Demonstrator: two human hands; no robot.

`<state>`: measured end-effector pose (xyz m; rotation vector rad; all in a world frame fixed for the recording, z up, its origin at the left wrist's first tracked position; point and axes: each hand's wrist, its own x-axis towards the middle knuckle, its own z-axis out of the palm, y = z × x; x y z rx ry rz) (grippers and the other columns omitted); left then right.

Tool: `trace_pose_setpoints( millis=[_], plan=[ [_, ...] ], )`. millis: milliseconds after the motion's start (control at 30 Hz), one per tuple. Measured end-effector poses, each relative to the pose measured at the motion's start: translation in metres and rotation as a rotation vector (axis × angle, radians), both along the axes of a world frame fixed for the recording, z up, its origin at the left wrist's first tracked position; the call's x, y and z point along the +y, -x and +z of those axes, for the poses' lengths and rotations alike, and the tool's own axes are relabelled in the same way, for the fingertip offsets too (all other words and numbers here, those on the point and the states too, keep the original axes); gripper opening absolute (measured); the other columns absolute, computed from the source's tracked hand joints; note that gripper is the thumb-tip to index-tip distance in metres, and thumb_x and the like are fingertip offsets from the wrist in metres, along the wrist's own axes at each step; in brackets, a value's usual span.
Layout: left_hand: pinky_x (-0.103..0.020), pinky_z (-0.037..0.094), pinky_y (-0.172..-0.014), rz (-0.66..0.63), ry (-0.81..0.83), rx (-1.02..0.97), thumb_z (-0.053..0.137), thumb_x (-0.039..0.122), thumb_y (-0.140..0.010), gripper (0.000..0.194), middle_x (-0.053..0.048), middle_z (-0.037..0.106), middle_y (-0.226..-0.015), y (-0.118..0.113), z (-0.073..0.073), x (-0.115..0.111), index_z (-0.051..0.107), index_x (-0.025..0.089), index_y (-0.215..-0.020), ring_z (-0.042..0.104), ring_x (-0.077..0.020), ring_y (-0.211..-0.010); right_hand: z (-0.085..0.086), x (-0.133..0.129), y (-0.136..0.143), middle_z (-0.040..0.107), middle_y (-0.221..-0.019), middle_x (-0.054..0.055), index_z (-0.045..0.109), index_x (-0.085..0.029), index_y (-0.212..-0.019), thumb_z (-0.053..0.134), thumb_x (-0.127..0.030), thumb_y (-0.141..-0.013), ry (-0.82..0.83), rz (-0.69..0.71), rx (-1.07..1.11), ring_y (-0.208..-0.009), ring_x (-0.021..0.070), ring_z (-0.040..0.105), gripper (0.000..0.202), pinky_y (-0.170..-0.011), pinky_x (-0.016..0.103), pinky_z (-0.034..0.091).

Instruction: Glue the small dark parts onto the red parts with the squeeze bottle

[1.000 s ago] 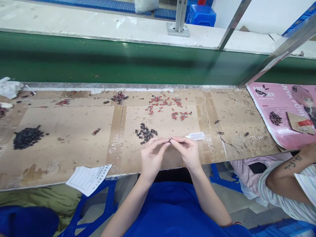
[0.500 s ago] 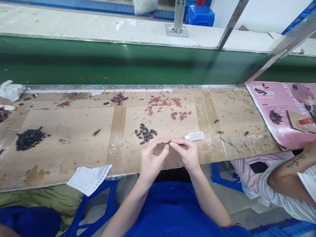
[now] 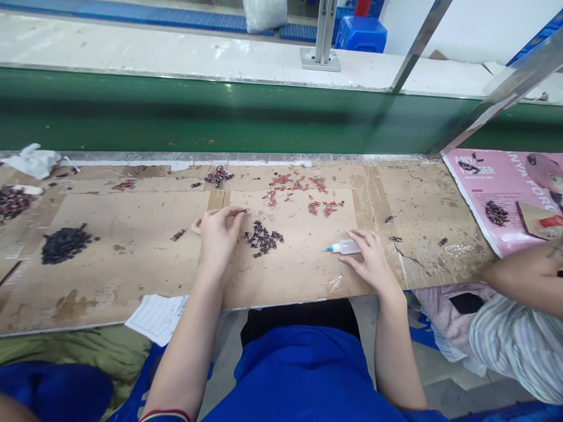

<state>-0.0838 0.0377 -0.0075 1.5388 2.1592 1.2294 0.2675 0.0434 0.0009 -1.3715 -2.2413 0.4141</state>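
Note:
My left hand (image 3: 219,231) is over the cardboard left of the middle. Its thumb and forefinger pinch a small dark-and-red part (image 3: 246,211), too small to make out fully. Just right of it lies a loose pile of small black pieces (image 3: 264,238). My right hand (image 3: 372,255) is at a small clear squeeze bottle (image 3: 346,247) with a blue tip, which lies on its side. Thumb and fingers are spread on either side of the bottle; whether they touch it is hard to tell. Small red parts (image 3: 319,184) are scattered farther back.
Cardboard (image 3: 290,281) covers the bench, with a green wall (image 3: 220,117) behind. A larger black pile (image 3: 65,243) and a paper sheet (image 3: 153,319) lie left. A pink poster (image 3: 479,202) and another person's arm (image 3: 523,272) are at the right.
My hands, earlier together at the middle over a small part, have separated. The left has moved left and back with a small part; the right has moved right to the bottle.

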Motion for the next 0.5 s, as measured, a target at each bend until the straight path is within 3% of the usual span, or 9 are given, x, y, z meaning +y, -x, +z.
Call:
trace_pose_setpoints(
  millis=[133, 267, 367, 500],
  plan=[
    [-0.067, 0.018, -0.100, 0.044, -0.042, 0.142, 0.058, 0.023, -0.081, 0.015, -0.013, 0.070, -0.088, -0.005, -0.002, 0.006, 0.072, 0.026, -0.086, 0.043, -0.0411, -0.122, 0.000, -0.001, -0.005, 0.065, -0.113, 0.011, 0.062, -0.024, -0.117, 0.056, -0.037, -0.090, 0.053, 0.011, 0.047, -0.109, 0.0294, 0.059, 0.031, -0.095, 0.052, 0.048],
    [-0.065, 0.018, -0.100, -0.146, -0.037, 0.192, 0.059, 0.018, -0.079, 0.017, -0.011, 0.070, -0.097, -0.008, -0.003, 0.006, 0.073, 0.029, -0.077, 0.038, -0.0422, -0.126, 0.006, -0.006, 0.002, 0.068, -0.108, 0.010, 0.064, -0.024, -0.111, 0.061, -0.045, -0.085, 0.101, -0.113, 0.208, -0.102, 0.0288, 0.063, 0.033, -0.087, 0.047, 0.052],
    [-0.063, 0.020, -0.100, -0.250, -0.014, 0.246, 0.062, 0.018, -0.079, 0.015, -0.009, 0.069, -0.104, -0.006, -0.004, 0.007, 0.071, 0.026, -0.069, 0.034, -0.0432, -0.129, 0.007, -0.011, 0.009, 0.070, -0.097, 0.007, 0.063, -0.025, -0.115, 0.062, -0.050, -0.083, 0.201, -0.217, 0.433, -0.081, 0.0233, 0.067, 0.040, -0.071, 0.039, 0.056],
    [-0.061, 0.021, -0.099, -0.279, -0.008, 0.252, 0.057, 0.022, -0.086, 0.016, -0.007, 0.070, -0.099, -0.007, -0.001, 0.008, 0.069, 0.022, -0.076, 0.040, -0.0395, -0.125, 0.006, -0.017, 0.025, 0.062, -0.066, -0.002, 0.062, -0.024, -0.115, 0.058, -0.048, -0.084, 0.375, -0.268, 0.826, -0.051, 0.0130, 0.055, 0.039, -0.049, 0.027, 0.048]
  ],
)
